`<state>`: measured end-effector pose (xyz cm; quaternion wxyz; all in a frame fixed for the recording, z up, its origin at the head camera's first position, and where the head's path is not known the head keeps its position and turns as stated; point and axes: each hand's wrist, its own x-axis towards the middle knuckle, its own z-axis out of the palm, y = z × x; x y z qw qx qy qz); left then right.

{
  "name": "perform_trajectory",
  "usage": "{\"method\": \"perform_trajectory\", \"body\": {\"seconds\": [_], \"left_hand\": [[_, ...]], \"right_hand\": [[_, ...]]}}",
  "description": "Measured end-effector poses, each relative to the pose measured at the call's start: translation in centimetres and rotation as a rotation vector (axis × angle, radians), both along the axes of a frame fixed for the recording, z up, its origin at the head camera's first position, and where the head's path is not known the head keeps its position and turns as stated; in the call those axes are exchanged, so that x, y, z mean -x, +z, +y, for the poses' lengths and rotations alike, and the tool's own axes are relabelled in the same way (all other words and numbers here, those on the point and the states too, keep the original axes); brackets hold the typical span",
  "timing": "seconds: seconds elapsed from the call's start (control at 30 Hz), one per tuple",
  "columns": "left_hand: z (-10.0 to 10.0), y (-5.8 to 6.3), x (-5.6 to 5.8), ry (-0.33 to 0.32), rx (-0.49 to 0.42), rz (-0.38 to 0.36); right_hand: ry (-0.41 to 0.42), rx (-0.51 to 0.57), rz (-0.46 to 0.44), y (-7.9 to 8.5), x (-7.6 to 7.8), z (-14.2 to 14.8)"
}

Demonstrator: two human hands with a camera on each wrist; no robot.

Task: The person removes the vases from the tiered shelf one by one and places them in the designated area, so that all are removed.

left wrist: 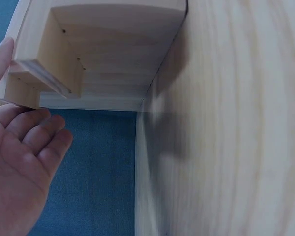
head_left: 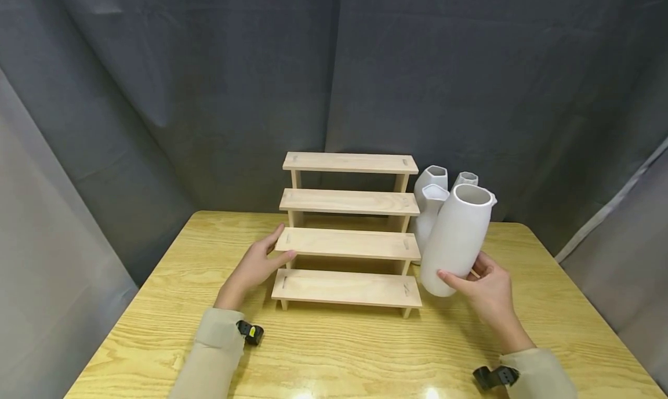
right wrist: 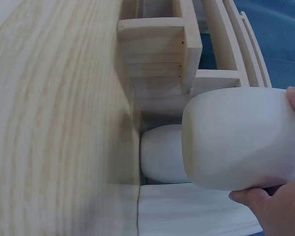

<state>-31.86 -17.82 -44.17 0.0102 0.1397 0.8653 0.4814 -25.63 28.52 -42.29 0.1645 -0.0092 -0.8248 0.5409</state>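
Observation:
A tall white vase [head_left: 456, 242] leans to the right, its mouth up, in the grip of my right hand [head_left: 489, 286]. The thumb lies across the vase's lower front, with the other fingers partly hidden behind it. In the right wrist view the vase's base [right wrist: 226, 142] is raised off the table. My left hand [head_left: 257, 268] holds the left end of a tiered wooden stand [head_left: 347, 242] at its second step from the bottom. In the left wrist view, the thumb and fingers of the left hand [left wrist: 19, 152] lie on either side of that step.
Several other white vases [head_left: 432, 178] stand close together by the stand's right side, partly hidden behind the held one. The yellow wood-grain table [head_left: 334, 352] ends at a dark grey curtain [head_left: 235, 97]. Lighter curtains hang at both sides.

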Motion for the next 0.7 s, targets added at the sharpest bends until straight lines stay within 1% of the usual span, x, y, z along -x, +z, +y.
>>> {"method": "perform_trajectory", "body": {"seconds": [0.17, 0.43, 0.57, 0.7], "left_hand": [[-0.1, 0.0, 0.0, 0.007, 0.004, 0.0], [0.1, 0.1, -0.3, 0.011, 0.018, -0.012], [0.1, 0.1, -0.4, 0.02, 0.018, -0.024], [0.1, 0.2, -0.4, 0.026, 0.013, -0.019]], "right_hand": [[0.011, 0.009, 0.002, -0.7, 0.4, 0.1], [0.026, 0.053, -0.005, -2.2, 1.0, 0.3], [0.019, 0.039, 0.001, -2.5, 1.2, 0.4], [0.022, 0.038, 0.001, -2.6, 1.4, 0.6]]}}
